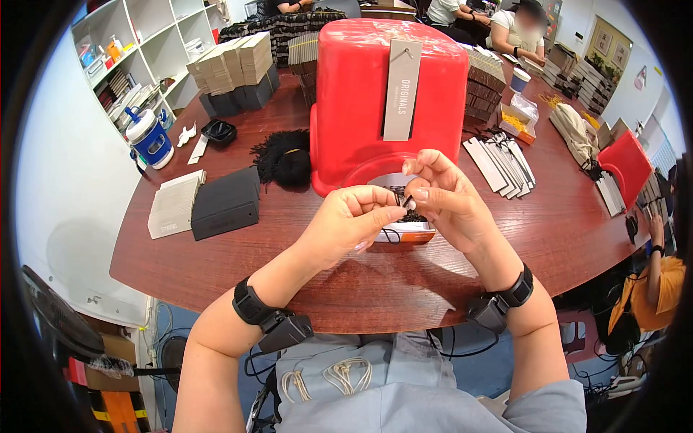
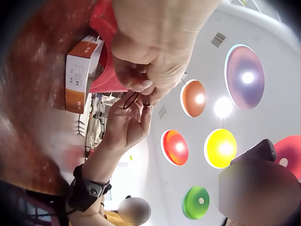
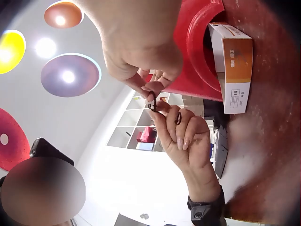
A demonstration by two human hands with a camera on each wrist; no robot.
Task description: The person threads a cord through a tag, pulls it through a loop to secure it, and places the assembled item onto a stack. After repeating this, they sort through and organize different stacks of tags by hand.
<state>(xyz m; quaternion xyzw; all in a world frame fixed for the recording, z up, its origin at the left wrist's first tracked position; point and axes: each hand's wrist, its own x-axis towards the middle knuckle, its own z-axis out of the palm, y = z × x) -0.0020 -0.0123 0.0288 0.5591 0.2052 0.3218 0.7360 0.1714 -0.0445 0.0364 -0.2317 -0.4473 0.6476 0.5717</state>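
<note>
Both hands meet above a small white-and-orange box [image 1: 404, 232] in front of a red plastic stool [image 1: 390, 94]. The left hand [image 1: 345, 222] pinches a thin black cord [image 3: 178, 118] between thumb and index finger, and a loop of it hangs by the fingers. The right hand [image 1: 455, 209] pinches the same cord from the other side, thumb against index finger. Black pieces lie inside the box. A grey tag [image 1: 402, 90] marked ORIGINALS hangs on the stool. What exactly joins at the fingertips is too small to tell.
Left on the table are grey tags [image 1: 175, 206], black cards [image 1: 226, 205] and a black tassel bundle [image 1: 283, 159]. A blue-and-white jug [image 1: 150, 138] stands farther left. Loose tags [image 1: 499, 164] and an orange box [image 1: 517, 123] are on the right. Other people sit beyond.
</note>
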